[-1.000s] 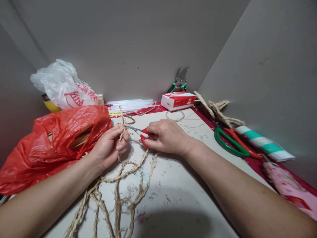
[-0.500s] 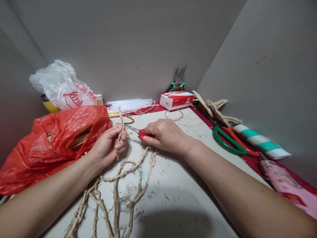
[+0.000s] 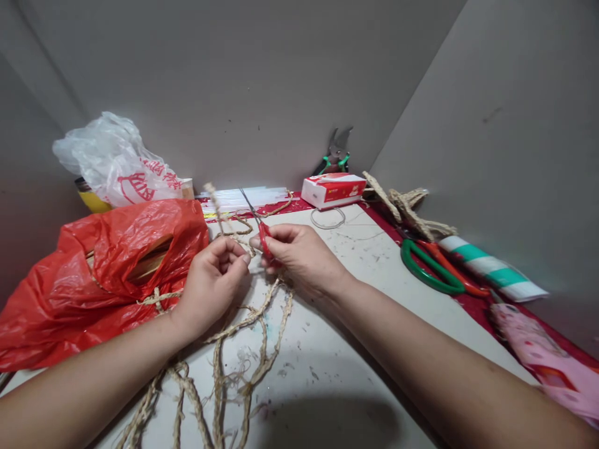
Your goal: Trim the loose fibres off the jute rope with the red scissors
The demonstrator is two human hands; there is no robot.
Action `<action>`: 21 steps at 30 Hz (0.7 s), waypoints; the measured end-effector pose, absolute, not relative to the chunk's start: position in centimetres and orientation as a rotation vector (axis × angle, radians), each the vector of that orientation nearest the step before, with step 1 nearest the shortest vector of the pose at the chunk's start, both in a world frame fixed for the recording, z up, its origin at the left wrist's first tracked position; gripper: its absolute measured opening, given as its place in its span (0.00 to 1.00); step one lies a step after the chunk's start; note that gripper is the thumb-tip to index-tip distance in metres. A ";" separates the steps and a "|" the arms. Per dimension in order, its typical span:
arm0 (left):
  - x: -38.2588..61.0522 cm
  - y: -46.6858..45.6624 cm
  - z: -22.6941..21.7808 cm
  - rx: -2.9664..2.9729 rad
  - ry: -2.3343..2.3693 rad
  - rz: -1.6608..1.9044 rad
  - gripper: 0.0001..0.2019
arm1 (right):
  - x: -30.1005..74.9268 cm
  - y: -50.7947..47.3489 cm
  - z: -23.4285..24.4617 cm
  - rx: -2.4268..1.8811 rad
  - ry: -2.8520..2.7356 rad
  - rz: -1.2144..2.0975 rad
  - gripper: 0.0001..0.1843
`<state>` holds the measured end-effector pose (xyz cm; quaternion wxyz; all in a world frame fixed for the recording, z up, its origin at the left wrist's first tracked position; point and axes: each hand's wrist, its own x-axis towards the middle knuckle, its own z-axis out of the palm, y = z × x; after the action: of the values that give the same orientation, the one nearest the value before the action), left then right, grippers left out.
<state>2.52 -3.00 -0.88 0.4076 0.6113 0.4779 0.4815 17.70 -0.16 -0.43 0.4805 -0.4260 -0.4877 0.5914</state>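
We find the braided rope (image 3: 218,374) tangled on the white table (image 3: 355,349) nearer us than our fingers, with a blurred strand (image 3: 213,196) rising beyond the left ones. Our left hand (image 3: 210,287) has its fingers curled toward the thumb; whether they pinch rope we cannot tell. Our right hand (image 3: 302,252) grips the red scissors (image 3: 262,232) by the handles, blades pointing away. We judge that a strand held too loosely could slip or unravel, and blades swinging left could nick a fingertip, since the hands sit so near each other. The rope looks straw-coloured, rough and uneven, with frayed wisps. Left of our left fingers lies the red bag (image 3: 70,280); beyond our right ones, the tissue pack (image 3: 334,192).
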 end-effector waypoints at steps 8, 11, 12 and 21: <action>2.1 -2.9 -1.3 1.721 1.244 1.321 0.03 | 16.9 -1.1 -0.1 -0.948 -1.136 1.480 0.16; 2.3 -2.8 -1.0 1.576 1.231 1.324 0.06 | 17.0 -0.8 0.0 -0.910 -0.953 1.526 0.17; 2.4 -2.8 -0.9 1.526 1.239 1.291 0.06 | 17.2 -0.6 0.0 -0.908 -0.887 1.539 0.17; 1.9 -1.9 -1.2 1.254 1.310 1.175 0.11 | 17.9 0.3 -0.3 -0.967 -0.747 1.379 0.14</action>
<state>1.95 -1.85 -1.24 0.4708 0.5121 0.5348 0.4797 17.87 0.29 -0.26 0.6047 -0.4179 -0.3228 0.5962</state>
